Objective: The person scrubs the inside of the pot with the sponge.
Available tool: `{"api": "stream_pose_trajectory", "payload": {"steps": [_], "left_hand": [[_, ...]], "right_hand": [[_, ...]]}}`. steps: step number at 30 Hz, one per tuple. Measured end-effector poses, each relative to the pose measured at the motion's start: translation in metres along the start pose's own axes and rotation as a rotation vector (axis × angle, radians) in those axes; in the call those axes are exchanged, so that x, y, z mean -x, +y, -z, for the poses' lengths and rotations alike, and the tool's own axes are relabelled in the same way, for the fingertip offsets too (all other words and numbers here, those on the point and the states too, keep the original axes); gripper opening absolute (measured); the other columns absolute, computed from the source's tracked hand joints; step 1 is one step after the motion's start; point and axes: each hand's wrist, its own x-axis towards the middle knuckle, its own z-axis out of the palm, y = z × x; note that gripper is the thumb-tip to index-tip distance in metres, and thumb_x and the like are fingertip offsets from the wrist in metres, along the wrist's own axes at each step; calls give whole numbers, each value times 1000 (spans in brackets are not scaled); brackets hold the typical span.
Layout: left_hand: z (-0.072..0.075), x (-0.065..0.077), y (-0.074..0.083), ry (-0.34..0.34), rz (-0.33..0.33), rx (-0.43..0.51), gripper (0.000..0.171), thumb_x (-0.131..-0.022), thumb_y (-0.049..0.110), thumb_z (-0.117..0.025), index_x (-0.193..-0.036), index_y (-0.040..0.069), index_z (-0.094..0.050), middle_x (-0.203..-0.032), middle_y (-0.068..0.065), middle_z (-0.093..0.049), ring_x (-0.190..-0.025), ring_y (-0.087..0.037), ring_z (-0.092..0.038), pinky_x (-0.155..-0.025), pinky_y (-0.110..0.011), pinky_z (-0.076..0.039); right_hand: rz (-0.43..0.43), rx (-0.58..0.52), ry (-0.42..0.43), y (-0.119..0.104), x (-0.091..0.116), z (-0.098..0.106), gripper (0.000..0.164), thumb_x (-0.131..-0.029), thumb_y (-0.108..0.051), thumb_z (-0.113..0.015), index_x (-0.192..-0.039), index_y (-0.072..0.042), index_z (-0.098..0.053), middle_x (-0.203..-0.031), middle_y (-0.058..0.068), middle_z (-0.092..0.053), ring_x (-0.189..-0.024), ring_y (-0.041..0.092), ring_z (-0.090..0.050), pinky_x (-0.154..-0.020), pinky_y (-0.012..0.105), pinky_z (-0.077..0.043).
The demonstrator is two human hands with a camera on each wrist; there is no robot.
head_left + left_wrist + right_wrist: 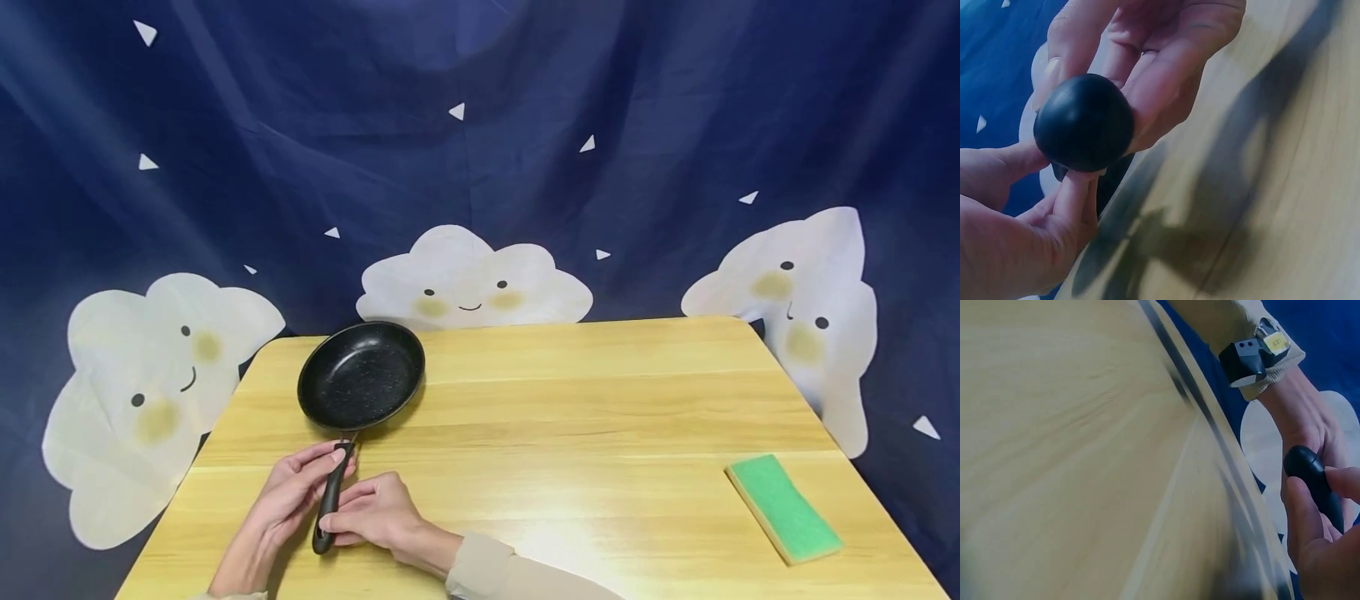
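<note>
Both hands are on the black handle of a frying pan [362, 375], held over the left part of the table with its dark, speckled inside showing. My left hand [288, 492] pinches the handle near the pan, thumb on top. Lower down, toward the handle's free end, my right hand [378, 514] pinches it between thumb and fingers. In the left wrist view the rounded handle end [1085, 123] points at the camera and hides most of the pan. The right wrist view shows the handle [1314, 481] between the right fingers, the left wrist behind it.
A green and yellow sponge [785, 508] lies at the right of the wooden table [570, 417]. Behind the table hangs a dark blue curtain [525, 167] with white clouds. A small camera [1250, 359] is strapped on the left wrist.
</note>
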Motion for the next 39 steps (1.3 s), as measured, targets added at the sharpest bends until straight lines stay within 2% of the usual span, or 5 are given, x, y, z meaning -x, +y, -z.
{"api": "stream_pose_trajectory", "payload": {"steps": [5, 14, 21, 27, 39], "left_hand": [[-26, 1, -1, 14, 10, -4, 28, -98, 0, -65, -125, -9, -59, -109, -12, -71, -96, -23, -73, -90, -33, -57], [-70, 0, -12, 1, 29, 69, 25, -93, -4, -70, -117, -7, -64, -100, -14, -75, -90, -24, -74, -87, -37, -59], [-104, -1, -23, -56, 30, 96, 31, -93, -6, -69, -122, -12, -60, -100, -17, -75, -92, -26, -75, -86, -37, -59], [-131, -3, -36, -77, 32, 106, 35, -92, -6, -70, -123, -14, -59, -100, -17, -75, -91, -26, -75, -83, -36, -59], [-186, -6, -51, -157, 48, 131, 32, -91, -2, -75, -119, -12, -63, -100, -15, -75, -92, -24, -75, -79, -32, -60]], "right_hand": [[14, 20, -44, -8, 14, 24, 15, -80, 10, -79, -92, 4, -74, -77, 11, -73, -73, 25, -75, -69, 37, -62], [37, 27, -59, -19, 37, 66, 17, -80, 9, -78, -96, 8, -72, -82, 19, -73, -71, 21, -73, -72, 41, -62], [63, 65, -81, -24, 57, 102, 22, -83, 6, -78, -102, 11, -71, -88, 19, -74, -75, 19, -73, -74, 38, -62], [77, 75, -94, -25, 72, 130, 26, -85, 3, -77, -108, 14, -69, -93, 22, -74, -80, 19, -74, -76, 36, -61], [70, 100, -89, -35, 103, 181, 34, -89, -1, -77, -115, 18, -65, -99, 25, -74, -86, 20, -74, -79, 37, -61]]}}
